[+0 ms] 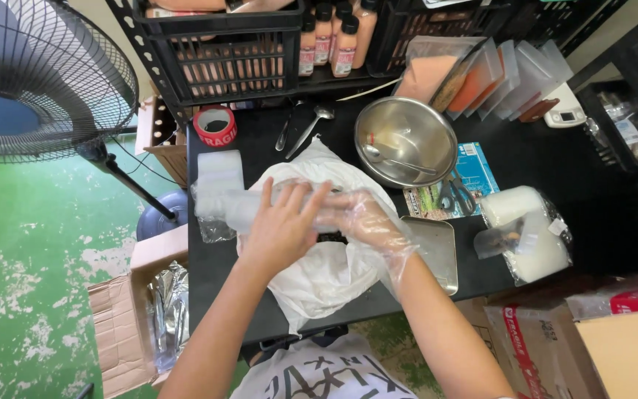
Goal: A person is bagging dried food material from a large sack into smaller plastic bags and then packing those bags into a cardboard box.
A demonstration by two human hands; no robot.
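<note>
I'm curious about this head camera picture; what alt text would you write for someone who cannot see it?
Seen from above, a person's bare left hand and plastic-gloved right hand grip a clear plastic packet over a white plastic bag on a black table. Nearby are a steel bowl holding a spoon, a flat metal tray, red tape, scissors and a fan.

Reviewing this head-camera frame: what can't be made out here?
- What sits under the hands: the left hand and gloved right hand cover it, over the white bag.
- Whether the left hand wears a glove: too unclear.
- Tray: its near-left part is hidden by the right forearm.
- Crate contents: cut off by the top edge and masked by the lattice.
- Fan: cut off at the left and top edges.
</note>
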